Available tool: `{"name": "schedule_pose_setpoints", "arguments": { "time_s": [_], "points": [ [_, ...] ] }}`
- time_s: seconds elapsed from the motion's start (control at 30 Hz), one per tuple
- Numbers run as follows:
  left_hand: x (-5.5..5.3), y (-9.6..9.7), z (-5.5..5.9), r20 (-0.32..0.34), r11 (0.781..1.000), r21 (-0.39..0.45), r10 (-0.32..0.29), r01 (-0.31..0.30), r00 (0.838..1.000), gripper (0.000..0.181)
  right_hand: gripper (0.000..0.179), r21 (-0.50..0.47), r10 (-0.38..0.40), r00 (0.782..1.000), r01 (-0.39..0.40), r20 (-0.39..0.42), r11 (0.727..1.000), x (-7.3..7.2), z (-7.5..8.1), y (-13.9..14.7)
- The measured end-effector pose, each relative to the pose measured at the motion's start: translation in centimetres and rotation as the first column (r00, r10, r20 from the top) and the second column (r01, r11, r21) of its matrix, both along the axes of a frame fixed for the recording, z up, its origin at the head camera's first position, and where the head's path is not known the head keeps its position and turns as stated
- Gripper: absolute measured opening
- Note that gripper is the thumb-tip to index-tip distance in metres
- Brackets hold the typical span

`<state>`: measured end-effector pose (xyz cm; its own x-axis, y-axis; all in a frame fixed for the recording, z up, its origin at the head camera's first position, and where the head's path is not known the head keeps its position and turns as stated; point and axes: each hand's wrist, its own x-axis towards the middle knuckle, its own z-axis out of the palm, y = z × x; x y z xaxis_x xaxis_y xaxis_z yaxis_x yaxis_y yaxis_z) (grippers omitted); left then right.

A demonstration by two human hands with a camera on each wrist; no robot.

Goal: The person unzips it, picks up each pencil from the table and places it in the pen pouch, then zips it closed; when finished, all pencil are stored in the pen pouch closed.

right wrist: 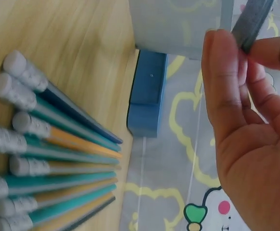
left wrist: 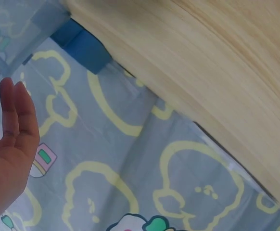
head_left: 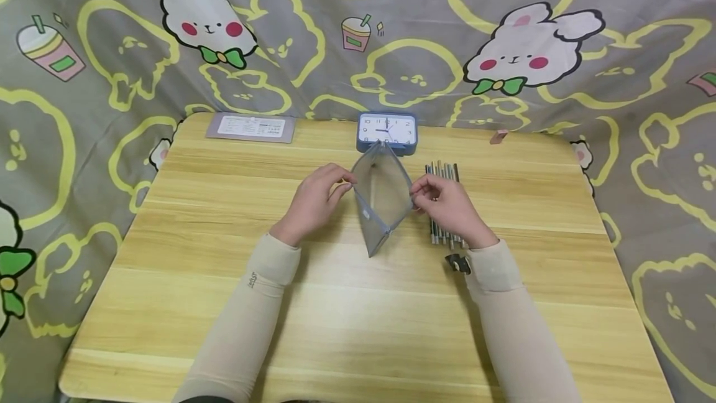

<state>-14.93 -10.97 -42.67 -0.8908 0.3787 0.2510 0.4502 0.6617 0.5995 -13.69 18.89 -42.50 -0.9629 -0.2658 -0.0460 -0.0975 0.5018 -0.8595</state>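
Note:
A translucent grey zip pouch (head_left: 386,188) stands at mid-table, its mouth spread into a diamond. My left hand (head_left: 319,201) pinches the pouch's left edge between thumb and fingers; in the left wrist view that hand (left wrist: 10,139) is partly cut off by the frame. On the opposite side, my right hand (head_left: 444,201) pinches the right edge. The right wrist view shows the right hand (right wrist: 246,106) with a dark grey strip of the pouch's rim between thumb and fingers. Several pencils (head_left: 447,238) with white erasers lie side by side beneath and beyond the right hand.
A blue alarm clock (head_left: 387,130) stands behind the pouch. At the back left lies a flat grey package (head_left: 250,128) with a white label. A small pink piece (head_left: 498,137) is at the back right. A small black object (head_left: 458,264) sits by the right cuff. Patterned cloth surrounds the table.

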Motion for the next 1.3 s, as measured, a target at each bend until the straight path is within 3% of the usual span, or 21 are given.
{"name": "schedule_pose_setpoints", "arguments": {
  "time_s": [0.17,0.27,0.4,0.57,0.93,1.07,1.3],
  "points": [
    [0.0,-0.1,0.0,-0.003,1.000,0.003,-0.001,0.001,1.000,0.013,0.016,0.021,-0.017,1.000,0.017,-0.013,1.000,-0.3,0.3,2.2],
    [0.0,-0.2,0.1,-0.007,1.000,0.003,-0.001,0.001,1.000,0.013,0.021,0.099,-0.071,0.997,0.074,-0.033,0.992,-0.6,0.5,4.3],
    [-0.1,-0.2,0.1,-0.006,1.000,0.004,0.000,0.000,1.000,0.013,0.025,0.251,-0.136,0.990,0.140,-0.033,0.958,-0.9,0.3,7.1],
    [0.0,-0.2,0.3,0.005,1.000,0.002,-0.003,0.003,1.000,0.013,0.026,0.365,-0.164,0.986,0.149,0.010,0.919,-1.5,-0.7,8.9],
    [0.1,-0.2,0.3,0.008,1.000,0.013,-0.011,0.011,1.000,0.013,0.027,0.443,-0.132,0.990,0.099,0.043,0.891,-2.4,-2.6,8.5],
    [0.0,-0.3,0.1,0.010,1.000,0.015,-0.012,0.011,1.000,0.013,0.029,0.453,-0.122,0.990,0.079,0.066,0.888,-2.5,-2.7,7.8],
    [0.0,-0.4,0.0,0.001,1.000,0.017,-0.013,0.013,1.000,0.013,0.025,0.502,-0.145,0.988,0.097,0.057,0.860,-2.5,-2.6,7.0]
  ]
}}
